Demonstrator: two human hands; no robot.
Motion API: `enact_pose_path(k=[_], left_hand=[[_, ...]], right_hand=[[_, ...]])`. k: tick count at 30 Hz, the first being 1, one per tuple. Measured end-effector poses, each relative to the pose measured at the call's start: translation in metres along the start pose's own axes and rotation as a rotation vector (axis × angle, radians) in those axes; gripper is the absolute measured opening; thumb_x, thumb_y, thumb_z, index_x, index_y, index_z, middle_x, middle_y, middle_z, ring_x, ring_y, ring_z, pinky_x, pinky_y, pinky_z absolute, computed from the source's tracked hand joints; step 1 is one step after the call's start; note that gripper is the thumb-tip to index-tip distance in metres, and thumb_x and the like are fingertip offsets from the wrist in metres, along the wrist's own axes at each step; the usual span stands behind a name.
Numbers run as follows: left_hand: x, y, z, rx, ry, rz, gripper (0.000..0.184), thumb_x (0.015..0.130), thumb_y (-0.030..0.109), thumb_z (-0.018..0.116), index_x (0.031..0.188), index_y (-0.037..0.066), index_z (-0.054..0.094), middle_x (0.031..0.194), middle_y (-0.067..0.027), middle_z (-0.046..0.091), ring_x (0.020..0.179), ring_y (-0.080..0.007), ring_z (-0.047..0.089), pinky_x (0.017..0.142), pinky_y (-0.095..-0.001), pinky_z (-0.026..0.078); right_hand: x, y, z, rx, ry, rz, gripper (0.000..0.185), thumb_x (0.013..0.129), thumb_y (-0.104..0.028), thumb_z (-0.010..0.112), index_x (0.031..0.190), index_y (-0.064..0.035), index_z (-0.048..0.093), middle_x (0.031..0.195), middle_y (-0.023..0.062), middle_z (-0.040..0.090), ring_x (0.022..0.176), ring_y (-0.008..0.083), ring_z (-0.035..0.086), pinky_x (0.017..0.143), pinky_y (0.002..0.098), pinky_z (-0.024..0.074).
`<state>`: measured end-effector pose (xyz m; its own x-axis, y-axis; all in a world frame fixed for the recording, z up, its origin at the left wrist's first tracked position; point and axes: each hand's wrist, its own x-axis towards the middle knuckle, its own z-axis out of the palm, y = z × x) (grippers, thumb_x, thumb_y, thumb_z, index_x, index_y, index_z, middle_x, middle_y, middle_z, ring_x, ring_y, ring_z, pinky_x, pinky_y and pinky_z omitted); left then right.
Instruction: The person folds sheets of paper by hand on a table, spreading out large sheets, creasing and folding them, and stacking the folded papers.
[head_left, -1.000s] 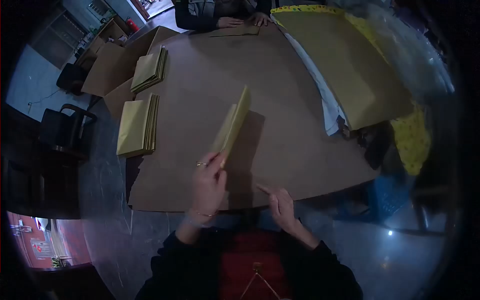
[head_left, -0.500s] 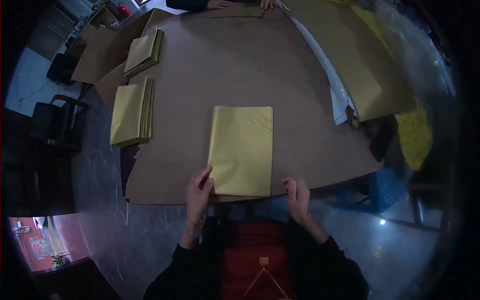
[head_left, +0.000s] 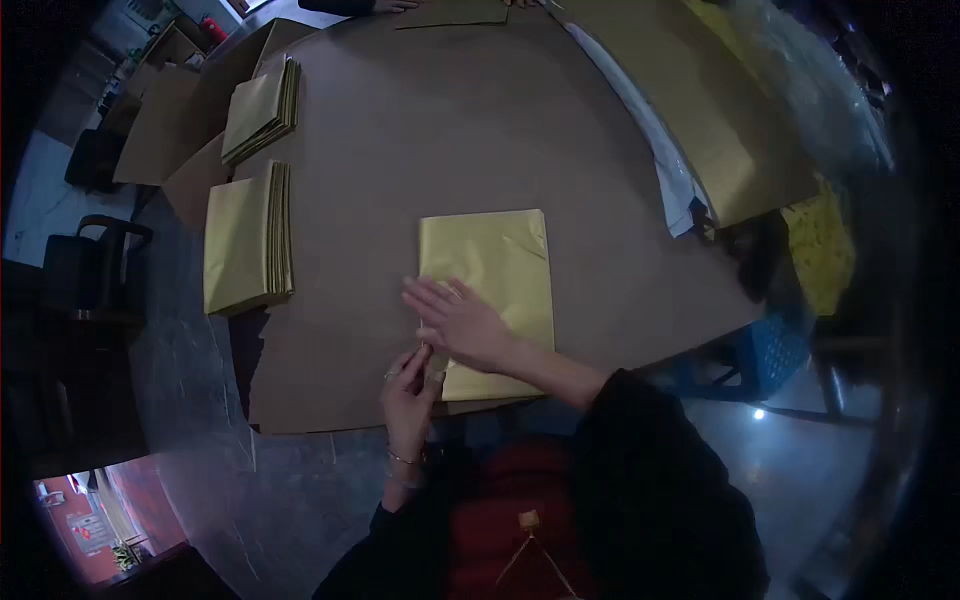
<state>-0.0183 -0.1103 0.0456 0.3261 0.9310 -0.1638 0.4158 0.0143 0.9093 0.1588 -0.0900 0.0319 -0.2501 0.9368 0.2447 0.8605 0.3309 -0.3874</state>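
Note:
A folded sheet of shiny gold paper (head_left: pixel 500 270) lies on the cardboard-covered table in front of me, near its front edge. My right hand (head_left: pixel 465 325) reaches across it, fingers stretched out flat over the left edge. Just below, my left hand (head_left: pixel 408 390) pinches the lower left edge of the gold paper between thumb and fingers. My right hand and wrist hide part of the sheet's lower left area. A crease shows near its top right corner.
Two stacks of folded gold paper, a nearer one (head_left: pixel 240 240) and a farther one (head_left: pixel 262 108), stand at the table's left edge. A large gold sheet (head_left: pixel 720 120) covers the right side. Another person's hand (head_left: pixel 395 5) is at the far edge. A blue plastic stool (head_left: pixel 775 355) stands right.
My right hand has moved left from beside the sheet's right corner onto its left edge, and its fingers have straightened. My left hand stays at the lower left edge. The view has shifted slightly.

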Motion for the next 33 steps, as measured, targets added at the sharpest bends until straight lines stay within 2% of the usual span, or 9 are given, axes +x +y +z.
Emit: enact_pose_path(k=[6,8,15,19,24,27,28,31,33], left_hand=[[-0.002,0.002,0.004,-0.185,0.019,0.015,0.041,0.079,0.003,0.069,0.119,0.005,0.062,0.114,-0.0089,0.057,0.103,-0.0187,0.056,0.088,-0.0273,0.046],[-0.002,0.005,0.001,-0.026,-0.017,-0.004,0.041,0.08,-0.006,0.064,0.12,-0.001,0.059,0.122,-0.0064,0.052,0.105,-0.0144,0.055,0.088,-0.0265,0.048],[0.0,-0.001,0.001,-0.048,0.003,0.055,0.04,0.079,-0.001,0.068,0.118,0.001,0.062,0.118,-0.0074,0.055,0.1,-0.0154,0.057,0.084,-0.0255,0.048],[0.001,0.007,0.001,-0.137,0.004,-0.026,0.038,0.077,0.002,0.069,0.115,0.003,0.064,0.115,-0.0091,0.058,0.097,-0.0176,0.058,0.081,-0.027,0.048],[0.003,0.0,-0.004,-0.081,-0.035,0.062,0.042,0.081,-0.003,0.065,0.122,-0.001,0.057,0.125,-0.0109,0.05,0.113,-0.0187,0.053,0.097,-0.0291,0.044],[0.006,0.007,0.003,-0.149,-0.015,0.12,0.044,0.08,0.006,0.065,0.123,0.003,0.058,0.124,-0.0163,0.056,0.114,-0.0281,0.054,0.096,-0.0332,0.042],[0.006,0.01,0.001,-0.144,0.044,0.108,0.044,0.08,0.006,0.065,0.123,0.003,0.058,0.124,-0.0163,0.056,0.114,-0.0281,0.054,0.096,-0.0332,0.042],[0.009,0.03,-0.015,-0.277,-0.218,-0.12,0.044,0.085,0.008,0.065,0.127,-0.001,0.054,0.129,-0.0103,0.055,0.113,-0.0138,0.05,0.095,-0.0252,0.04],[0.02,0.023,-0.03,-0.431,-0.228,-0.07,0.043,0.086,0.006,0.063,0.127,0.0,0.054,0.13,-0.0077,0.054,0.112,-0.014,0.051,0.094,-0.0255,0.041]], right_hand=[[-0.015,0.069,-0.04,-0.098,0.074,0.305,0.055,0.097,-0.034,0.039,0.142,-0.0028,0.03,0.149,0.012,0.028,0.139,0.0257,0.025,0.113,0.0418,0.0201],[-0.016,0.084,-0.047,-0.196,0.101,0.349,0.055,0.097,-0.033,0.039,0.142,-0.0036,0.029,0.149,0.0119,0.028,0.138,0.0263,0.026,0.113,0.0429,0.0195],[-0.028,0.129,-0.06,-0.36,0.096,0.484,0.055,0.1,-0.035,0.026,0.145,-0.0042,0.024,0.152,0.0102,0.023,0.141,0.0228,0.021,0.114,0.0479,0.0121],[-0.057,0.142,-0.079,-0.306,0.17,0.558,0.053,0.1,-0.032,0.031,0.142,-0.0007,0.027,0.149,0.0159,0.027,0.14,0.0301,0.022,0.114,0.0481,0.0148],[-0.102,0.079,-0.11,0.205,0.488,0.755,0.043,0.1,-0.026,0.036,0.132,0.0032,0.044,0.137,0.0214,0.044,0.131,0.0326,0.037,0.111,0.0394,0.0246],[-0.126,0.057,-0.095,0.347,0.478,0.916,0.038,0.1,-0.021,0.039,0.129,0.0023,0.047,0.133,0.0206,0.048,0.126,0.0324,0.044,0.106,0.0365,0.0328],[-0.132,0.054,-0.086,0.33,0.491,0.87,0.037,0.1,-0.02,0.04,0.128,0.0022,0.048,0.133,0.0197,0.049,0.125,0.0325,0.044,0.105,0.0379,0.0336],[-0.143,0.058,-0.064,0.112,0.449,0.669,0.033,0.097,-0.014,0.043,0.125,0.0025,0.05,0.132,0.0183,0.05,0.124,0.0338,0.045,0.104,0.0421,0.0346],[-0.148,0.065,-0.061,-0.002,0.358,0.673,0.032,0.095,-0.011,0.045,0.124,0.0021,0.051,0.135,0.0179,0.047,0.126,0.0347,0.042,0.106,0.0439,0.0319]])
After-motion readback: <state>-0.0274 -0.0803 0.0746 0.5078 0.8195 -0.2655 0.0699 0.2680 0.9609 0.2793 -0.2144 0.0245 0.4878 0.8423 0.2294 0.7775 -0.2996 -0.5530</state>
